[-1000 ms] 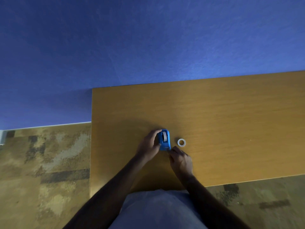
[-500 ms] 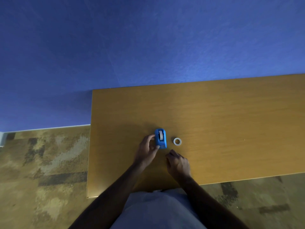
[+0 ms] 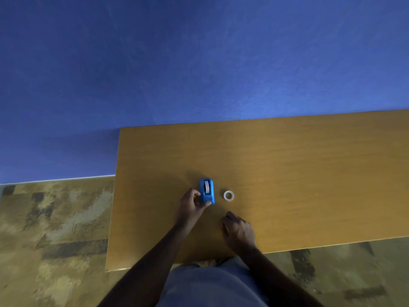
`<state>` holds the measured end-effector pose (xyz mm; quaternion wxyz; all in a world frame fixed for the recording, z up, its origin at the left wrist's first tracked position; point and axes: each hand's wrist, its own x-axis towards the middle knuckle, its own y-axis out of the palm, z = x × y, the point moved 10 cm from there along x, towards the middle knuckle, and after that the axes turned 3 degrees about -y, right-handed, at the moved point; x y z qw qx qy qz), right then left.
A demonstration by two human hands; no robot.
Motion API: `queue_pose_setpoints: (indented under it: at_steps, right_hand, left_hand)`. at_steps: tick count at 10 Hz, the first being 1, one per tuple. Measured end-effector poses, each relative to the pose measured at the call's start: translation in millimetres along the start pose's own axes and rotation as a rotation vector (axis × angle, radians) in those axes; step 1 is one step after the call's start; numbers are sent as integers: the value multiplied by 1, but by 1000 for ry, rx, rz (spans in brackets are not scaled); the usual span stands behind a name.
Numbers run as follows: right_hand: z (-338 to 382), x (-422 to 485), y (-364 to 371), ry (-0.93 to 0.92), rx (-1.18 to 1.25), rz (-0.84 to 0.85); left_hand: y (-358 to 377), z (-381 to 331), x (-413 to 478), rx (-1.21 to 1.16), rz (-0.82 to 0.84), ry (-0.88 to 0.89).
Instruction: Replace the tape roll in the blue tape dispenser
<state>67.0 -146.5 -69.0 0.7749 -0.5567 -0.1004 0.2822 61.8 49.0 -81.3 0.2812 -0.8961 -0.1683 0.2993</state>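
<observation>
left hand grips dispenser | right hand curled, empty — tape ring beyond it, apart

- Likely an office or similar workroom.
- Plain wood-laminate counter, set against a blue wall beyond the left hand.
- Patchy brown-and-tan carpet left of that hand, white baseboard where floor meets wall.
</observation>
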Motion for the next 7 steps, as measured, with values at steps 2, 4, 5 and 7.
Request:
queue_pose_setpoints:
  at_steps: [2,4,5,7]
  right_hand:
    - [-2,-4,-5,-34,0,-35]
    - [-5,-9,1,-58,-12,-3]
    - [-4,-9,2,-73,-14,27]
    - [-1,1,-6,-90,1,40]
  left_hand:
    - [-5,-19,-7,225,-65,198]
    - [8,-60,-19,571,-51,496]
    - [14,-64,-18,593,2,520]
    - [20,-56,-18,534,175,433]
